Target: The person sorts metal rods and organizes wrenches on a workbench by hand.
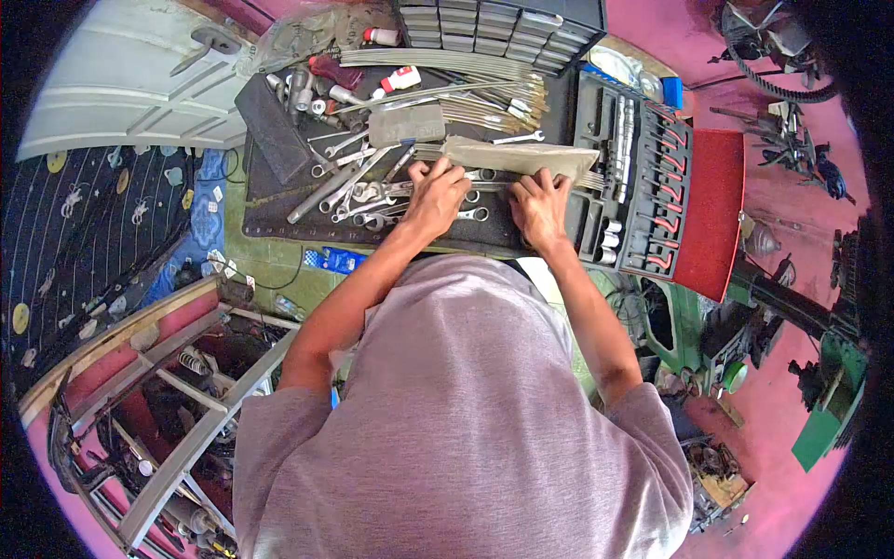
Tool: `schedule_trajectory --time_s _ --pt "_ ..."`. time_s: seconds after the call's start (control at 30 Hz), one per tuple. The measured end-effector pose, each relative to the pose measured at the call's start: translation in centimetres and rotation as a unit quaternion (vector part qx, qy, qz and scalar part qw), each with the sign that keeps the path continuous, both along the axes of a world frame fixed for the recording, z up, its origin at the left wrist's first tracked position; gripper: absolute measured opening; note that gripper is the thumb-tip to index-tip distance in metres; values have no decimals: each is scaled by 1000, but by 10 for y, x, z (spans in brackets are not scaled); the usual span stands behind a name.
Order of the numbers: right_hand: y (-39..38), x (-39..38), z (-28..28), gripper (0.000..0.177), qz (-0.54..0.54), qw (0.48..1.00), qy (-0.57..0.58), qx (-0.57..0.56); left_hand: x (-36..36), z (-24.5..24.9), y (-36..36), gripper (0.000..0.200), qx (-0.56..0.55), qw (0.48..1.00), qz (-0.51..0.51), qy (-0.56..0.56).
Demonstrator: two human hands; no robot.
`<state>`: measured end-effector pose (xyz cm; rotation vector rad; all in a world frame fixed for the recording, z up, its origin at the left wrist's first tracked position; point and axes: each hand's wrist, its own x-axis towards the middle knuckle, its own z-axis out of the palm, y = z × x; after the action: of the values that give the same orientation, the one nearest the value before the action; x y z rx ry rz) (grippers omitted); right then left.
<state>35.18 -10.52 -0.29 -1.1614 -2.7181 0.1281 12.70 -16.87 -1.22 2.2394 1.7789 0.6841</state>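
A tan paper packet (521, 156) lies across the middle of the dark bench mat, with thin grey rods, like welding electrodes, showing at both ends. My left hand (436, 197) is closed at the packet's left end, thumb and fingers on its near edge. My right hand (540, 207) has its fingers curled over the near edge toward the right end. Their fingertips are partly hidden. Under and beside my left hand lie several combination wrenches (358, 191). Another wrench (519, 138) rests just behind the packet. Several loose welding rods (489, 104) are bundled farther back.
At the right stands an open red tool case (712, 205) with sockets and red-handled tools. A black drawer cabinet (494, 33) is at the back. Sockets (300, 88), a grey box (407, 124) and a red-capped white bottle (400, 79) sit back left. A metal frame (200, 419) stands lower left.
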Motion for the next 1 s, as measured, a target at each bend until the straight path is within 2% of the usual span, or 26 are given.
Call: schedule_trajectory --time_s 0.07,0.23,0.3,0.53,0.6,0.7,0.8,0.83,0.87,1.0 --pt "-4 3 -5 23 1 1000 10 1 -2 -9 -4 6 36 999 -1 2" --pt "-12 7 -10 17 2 1000 10 -7 -16 -12 -16 8 -6 1000 -7 -4" --pt "-12 7 -8 21 -2 997 72 -6 -22 -10 -24 9 17 999 35 -26" --pt "-6 0 3 32 -26 996 62 -55 -36 -20 -31 12 39 994 95 -39" --pt "-5 -6 7 31 -27 987 154 -49 -39 -23 -32 11 40 992 108 -51" --pt "-6 -22 12 28 -21 984 172 -37 -38 -26 -31 11 26 991 108 -70" --pt "-7 -36 0 20 -7 994 107 -13 -37 -29 -29 12 29 988 134 -73" --pt "-9 -42 -7 18 -9 996 86 -7 -37 -29 -29 12 30 986 126 -104" --pt "-9 -46 -13 18 -7 996 86 -7 -39 -29 -30 12 31 983 119 -134" --pt "-14 -75 -21 18 22 992 116 -55 -40 -34 -29 14 43 989 91 -106"
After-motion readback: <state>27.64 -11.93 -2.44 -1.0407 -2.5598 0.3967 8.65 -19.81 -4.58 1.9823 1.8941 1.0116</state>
